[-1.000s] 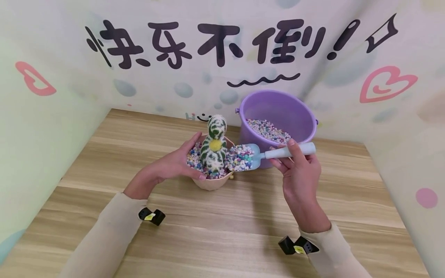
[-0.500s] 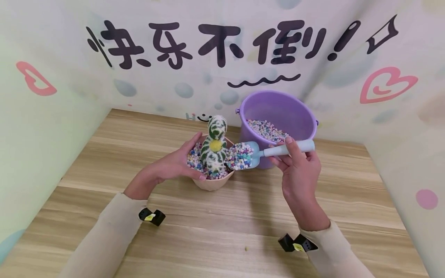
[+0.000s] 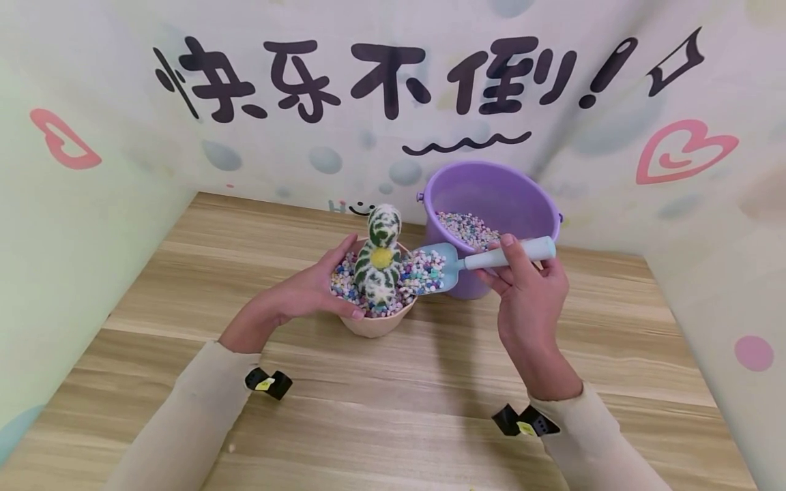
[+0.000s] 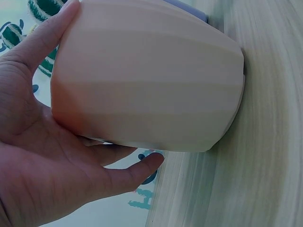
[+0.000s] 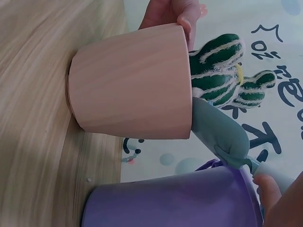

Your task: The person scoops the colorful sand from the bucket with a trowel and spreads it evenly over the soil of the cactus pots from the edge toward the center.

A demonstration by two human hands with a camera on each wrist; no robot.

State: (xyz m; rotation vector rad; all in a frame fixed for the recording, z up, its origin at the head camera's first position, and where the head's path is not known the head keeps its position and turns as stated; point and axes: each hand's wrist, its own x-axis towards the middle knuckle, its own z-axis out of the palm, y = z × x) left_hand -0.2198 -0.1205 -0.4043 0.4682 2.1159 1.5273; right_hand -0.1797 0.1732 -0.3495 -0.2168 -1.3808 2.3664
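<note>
Gripping the pale blue scoop [image 3: 457,262] by its handle, the right hand [image 3: 528,300] keeps its fingers curled round it; the blade, loaded with coloured pebbles [image 3: 424,271], is held over the pink pot [image 3: 374,320], which is cupped by the left hand [image 3: 295,296]. Behind the grip stands a purple bucket [image 3: 491,198].

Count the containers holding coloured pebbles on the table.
2: the pink pot with the cactus, held by the left hand, and the purple bucket behind the scoop in the right hand.
</note>
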